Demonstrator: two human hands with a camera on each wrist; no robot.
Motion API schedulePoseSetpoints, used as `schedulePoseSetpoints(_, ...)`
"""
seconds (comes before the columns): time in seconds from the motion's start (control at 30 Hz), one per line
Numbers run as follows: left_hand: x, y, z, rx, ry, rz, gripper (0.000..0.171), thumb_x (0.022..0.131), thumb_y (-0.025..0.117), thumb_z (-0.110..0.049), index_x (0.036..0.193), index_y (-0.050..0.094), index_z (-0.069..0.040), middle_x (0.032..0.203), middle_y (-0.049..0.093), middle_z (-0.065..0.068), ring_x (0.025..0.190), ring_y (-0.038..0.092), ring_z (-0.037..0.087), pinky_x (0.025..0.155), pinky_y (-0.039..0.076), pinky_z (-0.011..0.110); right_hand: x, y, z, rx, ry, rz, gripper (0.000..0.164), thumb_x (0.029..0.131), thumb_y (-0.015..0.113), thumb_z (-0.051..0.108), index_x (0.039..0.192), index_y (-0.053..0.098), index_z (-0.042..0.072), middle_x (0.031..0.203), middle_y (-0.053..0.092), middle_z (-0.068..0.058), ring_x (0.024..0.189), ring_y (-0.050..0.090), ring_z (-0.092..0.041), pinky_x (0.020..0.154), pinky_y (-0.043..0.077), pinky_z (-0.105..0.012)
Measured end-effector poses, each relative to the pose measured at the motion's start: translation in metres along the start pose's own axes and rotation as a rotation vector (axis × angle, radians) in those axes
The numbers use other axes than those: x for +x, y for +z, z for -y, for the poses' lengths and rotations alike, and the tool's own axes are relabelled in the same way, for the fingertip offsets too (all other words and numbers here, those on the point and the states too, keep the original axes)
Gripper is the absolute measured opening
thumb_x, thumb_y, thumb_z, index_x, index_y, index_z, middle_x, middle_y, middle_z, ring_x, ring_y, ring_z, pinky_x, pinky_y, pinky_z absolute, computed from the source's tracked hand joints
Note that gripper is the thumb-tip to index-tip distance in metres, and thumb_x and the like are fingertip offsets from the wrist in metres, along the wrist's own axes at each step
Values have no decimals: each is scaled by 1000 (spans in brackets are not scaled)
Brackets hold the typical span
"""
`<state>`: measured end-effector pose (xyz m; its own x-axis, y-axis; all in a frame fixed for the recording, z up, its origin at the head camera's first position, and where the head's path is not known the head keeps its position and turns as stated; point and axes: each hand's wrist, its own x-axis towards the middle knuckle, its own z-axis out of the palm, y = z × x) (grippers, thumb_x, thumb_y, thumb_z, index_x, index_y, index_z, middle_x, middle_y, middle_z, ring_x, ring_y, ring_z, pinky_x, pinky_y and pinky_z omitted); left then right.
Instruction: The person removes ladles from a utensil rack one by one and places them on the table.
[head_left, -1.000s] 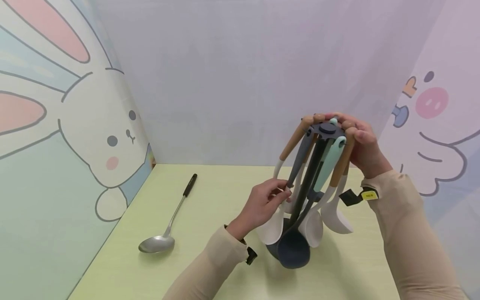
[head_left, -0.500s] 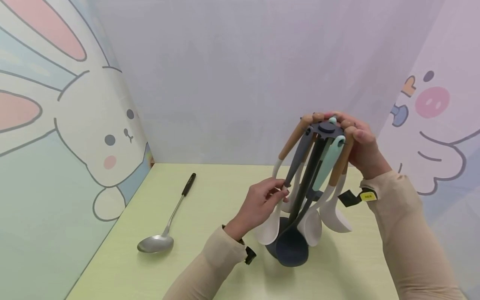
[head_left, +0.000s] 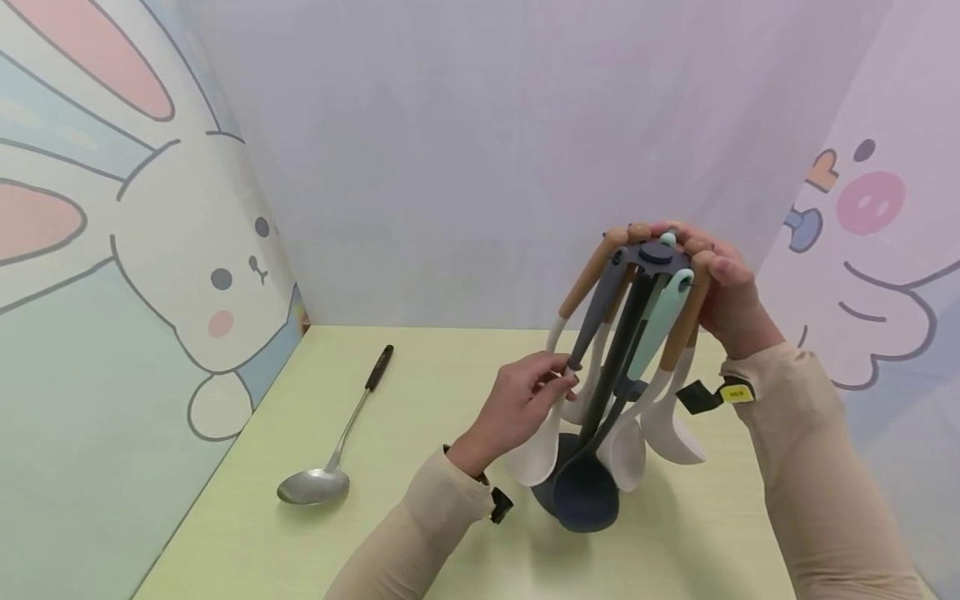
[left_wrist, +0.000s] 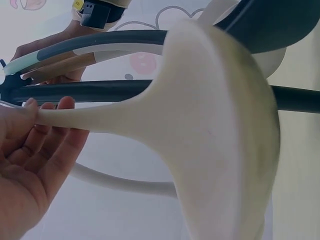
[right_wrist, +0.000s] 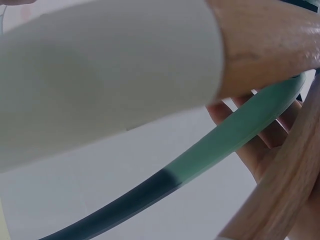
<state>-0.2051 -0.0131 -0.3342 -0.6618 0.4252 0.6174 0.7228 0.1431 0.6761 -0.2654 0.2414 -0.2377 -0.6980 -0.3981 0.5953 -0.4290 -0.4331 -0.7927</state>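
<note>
head view, clock face laid over the frame. governing relation: grey-handled utensil (head_left: 596, 312) at the two o'clock side of the left hand (head_left: 517, 400), long axis from one o'clock, at the rim of the rack (head_left: 617, 358), down to seven. nearer of the two: left hand, thumb and fingers pinched on the white shaft just below the grey handle. right hand (head_left: 735, 292) wrapped about the rack top from twelve to four o'clock, thumb against a wooden handle (head_left: 688, 315). on the worktop (head_left: 427, 400), well apart at nine o'clock from the left hand: metal ladle (head_left: 318, 486). beyond: plain backdrop (head_left: 450, 167) at twelve, rabbit print (head_left: 180, 250) between nine and ten.

left wrist view: left hand at nine o'clock, fingertips and thumb on the narrow white shaft; utensil axis toward three, broad head across the centre; dark rack pole behind, nearly parallel; right hand at ten.

right wrist view: mint-green handle (right_wrist: 240, 128) along the two-to-eight line; right-hand fingers behind at three to four o'clock; full extent of that hold impossible to tell from here.
</note>
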Motion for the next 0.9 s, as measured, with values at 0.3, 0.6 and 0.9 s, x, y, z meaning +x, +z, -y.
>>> schedulePoseSetpoints(0.3,-1,-5,-1,29,9,-5,12,97,60,2,106,68,5,94,69,13,79,71,20,73,56,19,0,1,1,11,-3,10,44,82,64,24,120,65,1,117,62,-6,99,57,-19,83,48,-27)
schedulePoseSetpoints(0.6,-2,-9,-2,40,17,-8,10,96,61,4,103,68,6,92,68,13,78,71,21,74,56,20,0,0,0,22,-8,22,45,82,66,25,120,65,1,116,62,-7,99,56,-19,83,48,-28)
schedulePoseSetpoints(0.9,-3,-12,-4,54,23,3,11,95,63,2,104,69,6,91,69,13,78,71,20,74,56,20,0,1,0,6,-5,15,43,82,66,25,118,65,3,116,61,-5,100,54,-19,84,46,-28)
